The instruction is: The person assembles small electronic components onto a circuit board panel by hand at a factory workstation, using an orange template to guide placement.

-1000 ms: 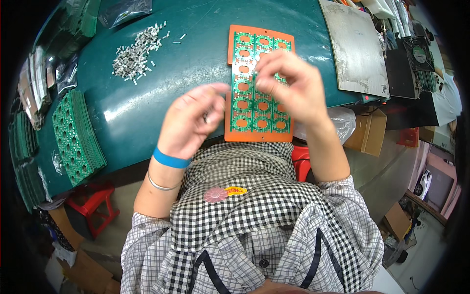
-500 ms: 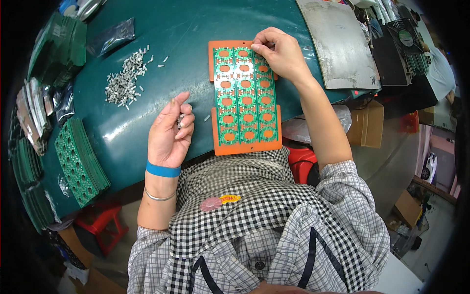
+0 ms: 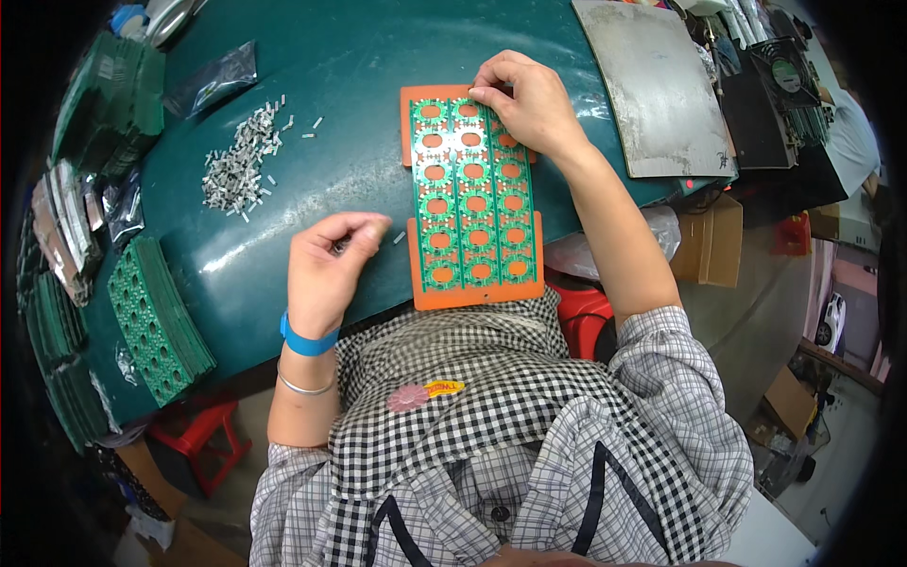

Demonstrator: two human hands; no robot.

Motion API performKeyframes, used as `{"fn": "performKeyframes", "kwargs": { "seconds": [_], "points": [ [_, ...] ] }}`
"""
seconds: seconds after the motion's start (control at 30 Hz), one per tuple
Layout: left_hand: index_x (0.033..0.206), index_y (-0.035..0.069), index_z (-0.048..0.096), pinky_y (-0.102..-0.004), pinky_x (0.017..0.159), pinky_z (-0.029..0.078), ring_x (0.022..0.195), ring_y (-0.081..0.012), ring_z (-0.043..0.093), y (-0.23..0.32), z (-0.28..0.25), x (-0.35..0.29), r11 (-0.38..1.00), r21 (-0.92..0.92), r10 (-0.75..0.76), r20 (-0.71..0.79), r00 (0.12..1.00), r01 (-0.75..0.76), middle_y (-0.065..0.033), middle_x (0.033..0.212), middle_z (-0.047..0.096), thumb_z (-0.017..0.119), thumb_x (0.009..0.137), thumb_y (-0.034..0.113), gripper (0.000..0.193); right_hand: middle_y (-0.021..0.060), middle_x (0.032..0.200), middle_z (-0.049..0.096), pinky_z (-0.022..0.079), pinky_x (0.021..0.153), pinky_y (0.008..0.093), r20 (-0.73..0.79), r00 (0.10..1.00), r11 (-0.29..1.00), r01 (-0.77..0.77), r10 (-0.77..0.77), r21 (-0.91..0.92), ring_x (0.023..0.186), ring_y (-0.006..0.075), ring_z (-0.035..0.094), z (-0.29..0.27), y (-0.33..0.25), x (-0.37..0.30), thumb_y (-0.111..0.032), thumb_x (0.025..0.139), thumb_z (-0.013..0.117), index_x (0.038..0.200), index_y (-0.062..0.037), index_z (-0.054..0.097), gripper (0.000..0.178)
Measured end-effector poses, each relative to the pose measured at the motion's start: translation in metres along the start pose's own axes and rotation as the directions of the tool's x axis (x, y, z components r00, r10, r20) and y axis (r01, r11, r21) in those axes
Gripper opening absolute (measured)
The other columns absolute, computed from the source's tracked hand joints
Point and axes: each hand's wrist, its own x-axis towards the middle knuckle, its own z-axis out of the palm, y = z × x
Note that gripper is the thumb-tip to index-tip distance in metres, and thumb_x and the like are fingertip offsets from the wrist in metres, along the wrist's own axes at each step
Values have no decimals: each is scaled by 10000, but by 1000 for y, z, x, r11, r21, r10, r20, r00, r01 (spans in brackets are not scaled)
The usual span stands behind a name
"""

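A green circuit board panel (image 3: 476,204) with rows of oval cut-outs lies on an orange fixture plate (image 3: 453,299) before me. My right hand (image 3: 525,102) is at the panel's far end, thumb and forefinger pinched together by the top middle cut-out. Whatever sits between those fingertips is too small to make out. Left of the panel, my left hand (image 3: 326,269) hovers over the table with its fingers curled in and thumb against forefinger. A bit of the small white-and-silver parts shows inside it. One loose part (image 3: 399,237) rests between this hand and the fixture.
A heap of small white-and-silver parts (image 3: 234,170) lies on the green table (image 3: 359,57), near a dark bag (image 3: 215,77). Stacked green boards (image 3: 156,317) line the left side. A grey metal plate (image 3: 654,90) covers the far right corner, and a cardboard box (image 3: 709,241) stands beyond the edge.
My left hand has turned from palm-up to fingers closed, thumb on forefinger. My right hand has shifted a little left along the panel's far end, from the right-middle column toward the middle one.
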Motion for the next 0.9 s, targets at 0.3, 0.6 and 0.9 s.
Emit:
{"fn": "performKeyframes", "kwargs": {
  "seconds": [0.3,0.6,0.9],
  "points": [
    [806,23,677,-351,525,444,547,-241,557,6,25,6,335,914,348,106,931,-230,-106,633,579,743,712,56,119,55,861,641,501,711,375,-36,998,997,43,-45,-64,793,257,629,5,-3,-1,-176,799,718,777,-44,681,139],
    [822,17,672,-384,584,489,646,-316,635,13,3,6,289,946,393,20,919,-144,-167,739,644,691,774,68,73,50,853,633,505,705,350,-37,962,952,261,-270,-158,804,232,621,4,-3,-1,-122,784,718,775,-38,661,102],
    [817,9,660,-353,533,451,550,-267,589,4,6,-2,261,939,460,83,884,-224,-139,637,594,732,779,89,114,48,888,668,512,615,305,-92,992,996,81,-83,-24,719,194,649,-19,-19,-11,-156,794,743,835,-40,709,128]
  ]
}}
